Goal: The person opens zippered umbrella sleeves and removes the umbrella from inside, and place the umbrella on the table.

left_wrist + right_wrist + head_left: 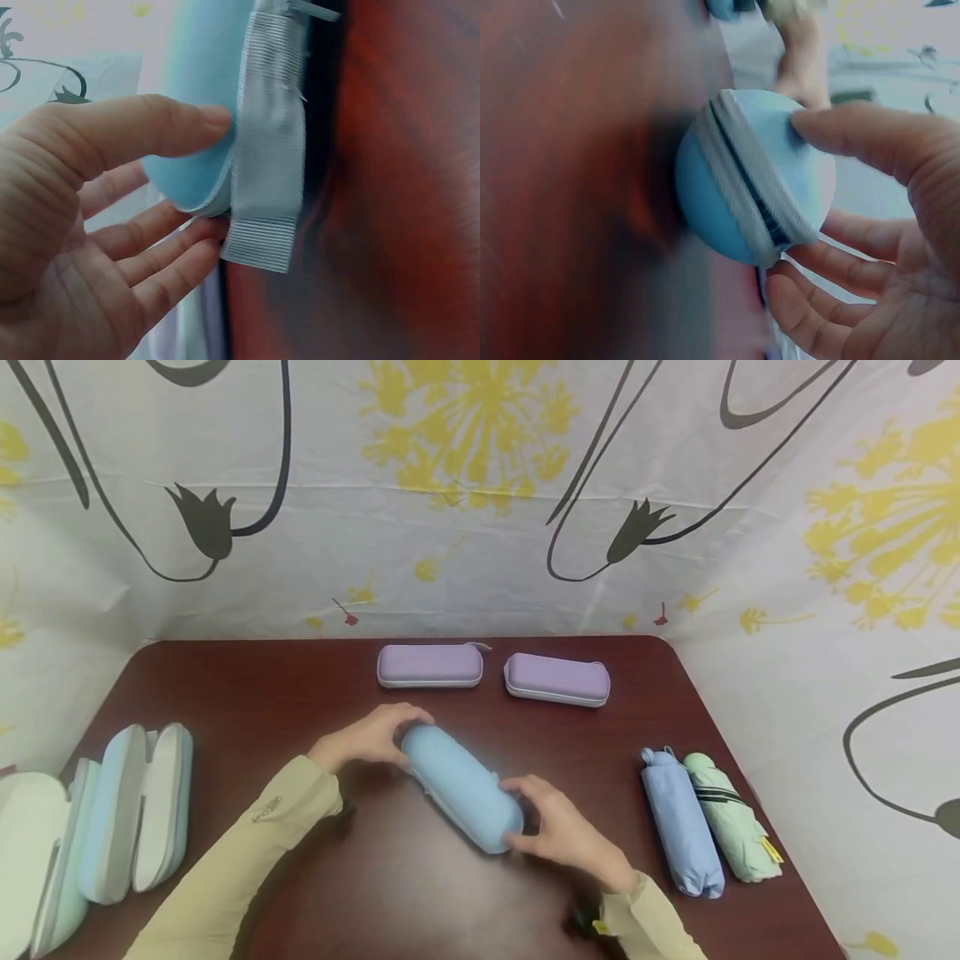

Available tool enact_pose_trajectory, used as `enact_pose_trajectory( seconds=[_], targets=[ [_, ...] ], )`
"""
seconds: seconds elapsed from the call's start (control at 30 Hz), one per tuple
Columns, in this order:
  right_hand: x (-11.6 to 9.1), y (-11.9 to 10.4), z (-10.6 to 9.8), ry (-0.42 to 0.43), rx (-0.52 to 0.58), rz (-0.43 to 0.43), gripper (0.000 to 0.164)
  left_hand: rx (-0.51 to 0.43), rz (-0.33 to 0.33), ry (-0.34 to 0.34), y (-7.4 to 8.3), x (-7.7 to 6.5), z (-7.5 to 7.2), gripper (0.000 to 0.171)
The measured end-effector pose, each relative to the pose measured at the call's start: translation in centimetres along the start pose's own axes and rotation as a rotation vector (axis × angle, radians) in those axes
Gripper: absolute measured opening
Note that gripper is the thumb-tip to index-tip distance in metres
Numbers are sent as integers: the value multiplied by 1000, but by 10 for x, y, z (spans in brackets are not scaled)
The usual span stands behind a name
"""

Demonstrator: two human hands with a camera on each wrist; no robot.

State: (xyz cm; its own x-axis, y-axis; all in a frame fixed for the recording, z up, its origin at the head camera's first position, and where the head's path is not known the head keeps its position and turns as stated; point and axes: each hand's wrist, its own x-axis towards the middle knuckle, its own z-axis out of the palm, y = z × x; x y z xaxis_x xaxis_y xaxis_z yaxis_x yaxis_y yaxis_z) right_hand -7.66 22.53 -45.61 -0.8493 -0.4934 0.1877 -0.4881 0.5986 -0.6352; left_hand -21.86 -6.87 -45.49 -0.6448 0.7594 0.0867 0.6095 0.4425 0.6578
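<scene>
A light blue zip case [461,789], long and rounded, lies slantwise at the middle of the table between both hands. My left hand [373,735] holds its far left end, with the thumb on one side and the fingers curled around the end. At the near right end, my right hand [562,828] grips the case between thumb and fingers. A grey ribbed strap [270,150] runs along the case in the left wrist view. The right wrist view shows the case's round end, with a pale zipper band [754,180] across it.
Two purple zip cases [430,666] lie along the table's back edge. On the left stand opened blue [112,818] and mint [30,852] hard cases. A folded blue umbrella [682,827] and a folded green umbrella [735,822] lie at the right edge of the dark red table [300,877].
</scene>
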Motion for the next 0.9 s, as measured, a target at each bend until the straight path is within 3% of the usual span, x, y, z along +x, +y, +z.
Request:
enact_pose_trajectory(
  seconds=[0.17, 0.37, 0.5, 0.63, 0.7, 0.8, 0.9],
  targets=[
    [-6, -16, 26, 80, 28, -59, 58, 39, 13, -48, 0, 15, -3, 61],
    [-3, -33, 49, 143, -29, -73, 56, 82, 7, -26, 1, 21, 4, 59],
    [-1, -36, 52, 147, -3, -89, 52, 55, -20, 33, 3, 17, 10, 56],
    [5, -31, 48, 180, 91, -98, 46, 37, -65, 185, 13, 8, 20, 49],
    [11, -26, 45, 202, 125, -97, 43, 7, -134, 283, 22, 3, 28, 44],
    [20, -21, 39, 216, 141, -87, 36, -122, -305, 391, 39, -6, 39, 48],
    [30, -18, 35, 217, 121, -77, 30, -287, -491, 422, 55, -15, 50, 60]
  ],
)
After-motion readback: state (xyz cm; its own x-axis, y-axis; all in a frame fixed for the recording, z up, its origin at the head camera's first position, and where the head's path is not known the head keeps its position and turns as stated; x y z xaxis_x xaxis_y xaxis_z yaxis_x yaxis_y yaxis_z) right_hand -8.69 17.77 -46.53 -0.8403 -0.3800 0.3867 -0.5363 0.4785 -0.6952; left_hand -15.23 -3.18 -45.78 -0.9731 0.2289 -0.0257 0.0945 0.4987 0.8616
